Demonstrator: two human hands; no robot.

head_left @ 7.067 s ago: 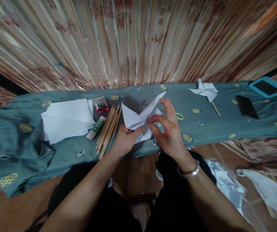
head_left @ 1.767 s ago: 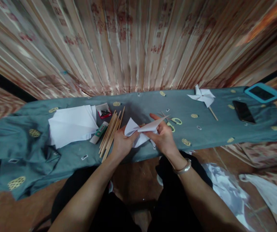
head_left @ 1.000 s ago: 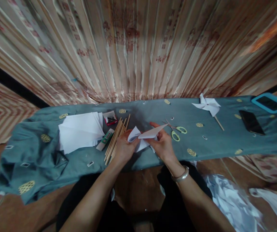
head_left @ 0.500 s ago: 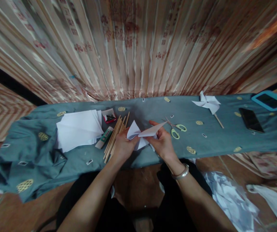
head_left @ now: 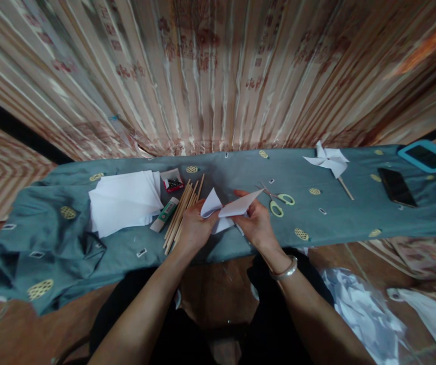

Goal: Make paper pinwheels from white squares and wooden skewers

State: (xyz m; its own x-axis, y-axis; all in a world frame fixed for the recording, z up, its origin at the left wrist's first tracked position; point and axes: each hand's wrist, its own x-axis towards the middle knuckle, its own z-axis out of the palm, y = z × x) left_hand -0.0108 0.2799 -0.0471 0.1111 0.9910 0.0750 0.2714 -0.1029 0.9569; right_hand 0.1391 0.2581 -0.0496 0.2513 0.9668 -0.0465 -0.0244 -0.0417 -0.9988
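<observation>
Between my hands, over the front of the cloth-covered table, is a white paper pinwheel (head_left: 238, 205) with its blades bent up. My left hand (head_left: 197, 225) pinches its left side near the centre. On its right side, my right hand (head_left: 258, 223) is closed on the paper, thumb near the middle and index finger behind. No stick shows on this pinwheel. Just left of my left hand lies a bundle of wooden sticks (head_left: 180, 215). Green-handled scissors (head_left: 278, 199) lie open to the right of my right hand.
A stack of white paper (head_left: 122, 203), a glue-stick-like green and white box (head_left: 164, 215) and a red box of small dark pins (head_left: 172, 180) lie left. Rightward are a pinwheel on a stick (head_left: 330, 159), a phone (head_left: 396, 187) and a blue-framed tablet (head_left: 429, 156). A bag of paper scraps (head_left: 362, 309) sits below.
Both hands keep hold of the paper pinwheel in almost the same place. The whole view shifts very slightly; nothing on the table has been moved.
</observation>
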